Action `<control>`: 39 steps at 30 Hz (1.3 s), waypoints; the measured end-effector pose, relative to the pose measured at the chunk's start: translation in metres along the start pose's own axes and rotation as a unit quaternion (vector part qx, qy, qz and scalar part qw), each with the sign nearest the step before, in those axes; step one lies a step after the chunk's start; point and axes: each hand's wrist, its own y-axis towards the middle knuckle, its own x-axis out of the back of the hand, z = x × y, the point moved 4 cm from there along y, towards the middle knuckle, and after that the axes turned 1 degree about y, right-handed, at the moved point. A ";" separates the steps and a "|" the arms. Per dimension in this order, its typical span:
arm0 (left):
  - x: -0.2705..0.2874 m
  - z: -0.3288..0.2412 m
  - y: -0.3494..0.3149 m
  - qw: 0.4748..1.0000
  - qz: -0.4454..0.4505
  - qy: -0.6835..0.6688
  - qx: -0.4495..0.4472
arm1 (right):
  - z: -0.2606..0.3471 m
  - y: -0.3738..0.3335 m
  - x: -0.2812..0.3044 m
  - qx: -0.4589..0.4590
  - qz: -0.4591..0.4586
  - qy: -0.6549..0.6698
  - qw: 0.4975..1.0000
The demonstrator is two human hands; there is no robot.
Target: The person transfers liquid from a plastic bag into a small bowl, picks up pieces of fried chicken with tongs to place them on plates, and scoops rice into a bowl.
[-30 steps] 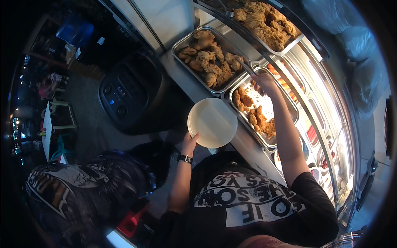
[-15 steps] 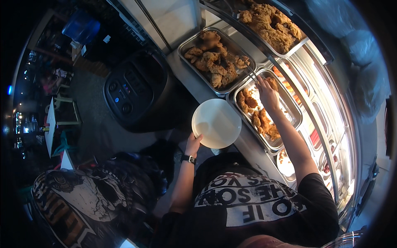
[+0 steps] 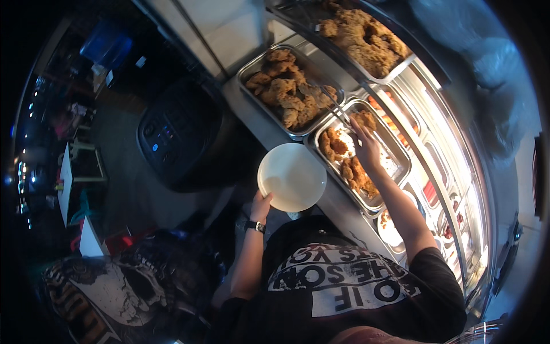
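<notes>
My left hand (image 3: 262,206) grips the rim of a round white plate (image 3: 293,178) with nothing on it, held level before my body. In my right hand (image 3: 366,148) are metal tongs (image 3: 337,109), which reach over the far steel tray (image 3: 263,109). Their tips are at the fried chicken pieces (image 3: 285,86) heaped there; I cannot tell whether they pinch one. My right wrist passes above the nearer steel tray (image 3: 339,179), where several fried chicken pieces (image 3: 356,175) lie on a pale lining.
A higher tray of fried chicken (image 3: 369,40) stands at the back. Curved case framing (image 3: 427,155) runs along my right, with trays of red items beyond. A black speaker (image 3: 177,132) stands left. Another person's patterned shirt (image 3: 132,286) is at lower left.
The tongs have reached farther left over the far tray, into its chicken pieces. My left hand still holds the plate in about the same place. The whole view has shifted slightly.
</notes>
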 end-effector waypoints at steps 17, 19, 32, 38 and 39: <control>0.004 0.018 -0.003 0.999 -0.033 -0.012 0.001 | 0.087 0.009 0.124 -0.256 0.116 0.162 0.946; 0.003 0.027 0.004 0.999 -0.013 -0.026 -0.019 | 0.075 0.011 0.154 -0.229 0.025 0.147 0.962; 0.004 -0.001 -0.007 0.996 -0.005 0.086 -0.015 | -0.016 0.111 0.219 -0.034 0.080 -0.190 0.978; 0.001 -0.025 -0.016 0.995 -0.010 0.098 -0.006 | -0.012 0.113 0.241 -0.038 0.116 -0.207 0.971; -0.002 -0.029 -0.019 0.995 -0.015 0.103 0.011 | -0.015 0.113 0.240 -0.040 0.117 -0.208 0.970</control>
